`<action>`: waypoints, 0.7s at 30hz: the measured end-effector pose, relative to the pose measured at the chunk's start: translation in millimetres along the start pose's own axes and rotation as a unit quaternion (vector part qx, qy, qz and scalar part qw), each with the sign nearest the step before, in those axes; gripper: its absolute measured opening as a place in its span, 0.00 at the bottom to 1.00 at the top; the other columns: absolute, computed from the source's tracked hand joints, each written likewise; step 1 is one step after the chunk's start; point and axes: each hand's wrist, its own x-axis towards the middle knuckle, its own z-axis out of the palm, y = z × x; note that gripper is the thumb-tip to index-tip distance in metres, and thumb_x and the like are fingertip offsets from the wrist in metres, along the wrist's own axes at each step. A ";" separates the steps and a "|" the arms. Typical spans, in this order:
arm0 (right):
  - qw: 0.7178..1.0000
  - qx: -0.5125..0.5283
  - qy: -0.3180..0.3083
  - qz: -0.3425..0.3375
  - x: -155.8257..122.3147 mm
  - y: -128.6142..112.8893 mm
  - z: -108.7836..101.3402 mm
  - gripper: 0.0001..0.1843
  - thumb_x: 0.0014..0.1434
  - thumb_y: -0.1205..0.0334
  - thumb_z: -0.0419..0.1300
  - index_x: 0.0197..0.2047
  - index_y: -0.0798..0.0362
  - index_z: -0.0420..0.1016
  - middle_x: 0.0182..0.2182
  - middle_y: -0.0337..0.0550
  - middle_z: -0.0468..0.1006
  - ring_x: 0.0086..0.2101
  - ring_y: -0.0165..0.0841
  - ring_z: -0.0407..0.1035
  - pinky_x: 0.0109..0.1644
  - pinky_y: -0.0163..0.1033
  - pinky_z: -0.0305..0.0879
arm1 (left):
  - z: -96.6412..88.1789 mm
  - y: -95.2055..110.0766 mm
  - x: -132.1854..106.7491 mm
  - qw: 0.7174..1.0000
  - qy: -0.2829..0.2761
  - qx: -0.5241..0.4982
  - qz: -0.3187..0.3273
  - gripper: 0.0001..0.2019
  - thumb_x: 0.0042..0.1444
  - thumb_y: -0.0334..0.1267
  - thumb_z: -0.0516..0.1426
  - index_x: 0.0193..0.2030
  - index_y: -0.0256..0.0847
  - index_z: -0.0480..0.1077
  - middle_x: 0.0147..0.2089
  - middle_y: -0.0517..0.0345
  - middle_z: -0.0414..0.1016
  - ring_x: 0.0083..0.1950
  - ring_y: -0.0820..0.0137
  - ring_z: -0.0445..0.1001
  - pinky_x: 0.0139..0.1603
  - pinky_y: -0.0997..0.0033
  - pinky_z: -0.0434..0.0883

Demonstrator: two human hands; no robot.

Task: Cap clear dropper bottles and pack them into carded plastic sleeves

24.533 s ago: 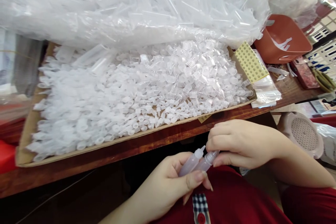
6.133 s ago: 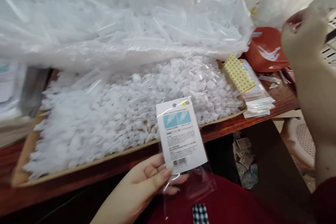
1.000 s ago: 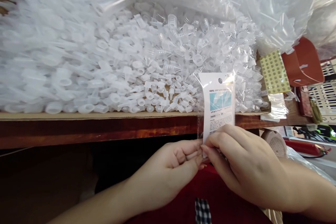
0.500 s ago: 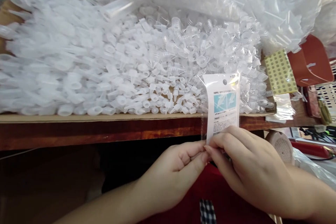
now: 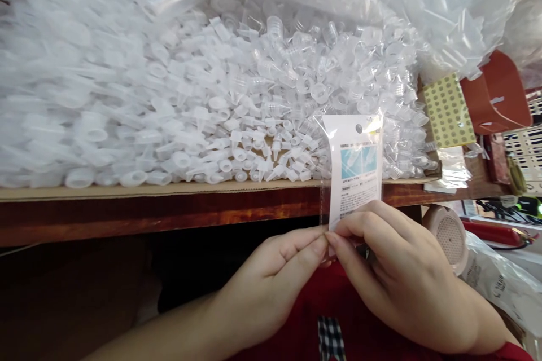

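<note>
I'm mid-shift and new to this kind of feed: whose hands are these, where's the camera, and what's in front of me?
There's no robot here: you see a person's bare left hand and right hand. The camera is worn on that person's head, looking forward and down. On the wooden table sits a cardboard tray heaped with small clear and milky plastic pieces. To its right are a yellow dotted sheet and a reddish-brown container. Both hands pinch the lower end of a clear packet holding a printed white card; its small print is unreadable.
</note>
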 end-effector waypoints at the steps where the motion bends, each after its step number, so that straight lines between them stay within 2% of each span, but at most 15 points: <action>1: 1.000 0.004 0.004 0.007 -0.5 -0.7 1.1 0.08 0.63 0.68 0.54 0.32 0.55 0.71 0.24 0.40 0.70 0.25 0.31 0.66 0.29 0.36 0.63 | -0.2 -1.8 -0.3 1.000 0.008 -0.002 0.002 0.15 0.65 0.40 0.51 0.45 0.39 0.78 0.45 0.53 0.81 0.48 0.61 0.75 0.53 0.64 0.69; 5: 0.999 -0.012 0.039 0.027 -2.0 -3.4 6.9 0.08 0.63 0.67 0.55 0.32 0.55 0.72 0.24 0.40 0.70 0.25 0.31 0.66 0.30 0.37 0.62 | -0.3 -6.1 -1.4 0.999 0.031 -0.008 0.014 0.15 0.65 0.41 0.51 0.44 0.39 0.78 0.43 0.52 0.81 0.48 0.61 0.75 0.54 0.62 0.69; 9: 0.996 -0.051 0.064 0.026 -3.2 -4.9 9.2 0.09 0.64 0.66 0.56 0.32 0.55 0.72 0.25 0.41 0.72 0.26 0.32 0.68 0.30 0.38 0.62 | 2.4 -5.1 -1.1 0.999 0.023 -0.003 0.023 0.13 0.65 0.38 0.51 0.46 0.45 0.77 0.45 0.59 0.81 0.48 0.67 0.75 0.55 0.69 0.68; 14: 0.996 -0.035 0.072 0.037 -4.5 -4.6 9.9 0.09 0.64 0.66 0.56 0.31 0.55 0.70 0.26 0.41 0.73 0.28 0.32 0.70 0.33 0.37 0.63 | 5.9 -2.9 1.1 0.998 0.016 0.050 0.037 0.11 0.62 0.33 0.54 0.44 0.44 0.77 0.40 0.62 0.82 0.41 0.70 0.78 0.43 0.75 0.72; 17: 0.995 -0.042 0.079 0.039 -5.1 -4.4 11.5 0.08 0.64 0.66 0.55 0.32 0.54 0.70 0.26 0.41 0.74 0.28 0.31 0.69 0.33 0.37 0.63 | 6.0 -2.6 1.6 0.996 0.023 0.065 0.053 0.12 0.63 0.32 0.53 0.45 0.44 0.77 0.42 0.63 0.83 0.42 0.71 0.78 0.47 0.75 0.72; 21: 0.996 -0.031 0.066 0.047 -5.1 -4.5 10.8 0.08 0.65 0.65 0.55 0.33 0.54 0.70 0.27 0.41 0.74 0.28 0.32 0.69 0.33 0.37 0.63 | 4.7 -2.7 1.5 0.999 0.020 0.016 0.046 0.13 0.63 0.32 0.53 0.46 0.46 0.78 0.46 0.63 0.82 0.48 0.69 0.78 0.51 0.75 0.71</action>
